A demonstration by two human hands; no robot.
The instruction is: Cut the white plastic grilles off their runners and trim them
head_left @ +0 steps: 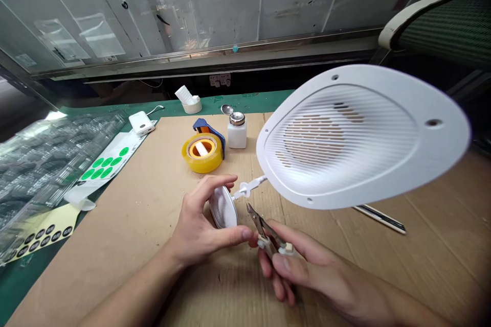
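Observation:
My left hand (199, 219) is curled around the edge of a small white oval plastic grille (222, 208). A thin white plastic runner (247, 188) links that piece to a much larger white oval slotted grille (345, 135), which hangs in the air close to the camera. My right hand (303, 265) grips small side cutters (264, 230) with white handles. Their steel jaws sit just below the runner, and I cannot tell whether they touch it.
Both hands work above a cardboard sheet (115, 230) on a green mat (172, 107). Behind them stand a yellow tape roll (202, 152), a blue dispenser (210, 130) and a white pump bottle (237, 133). Clear plastic trays (49, 163) lie at left.

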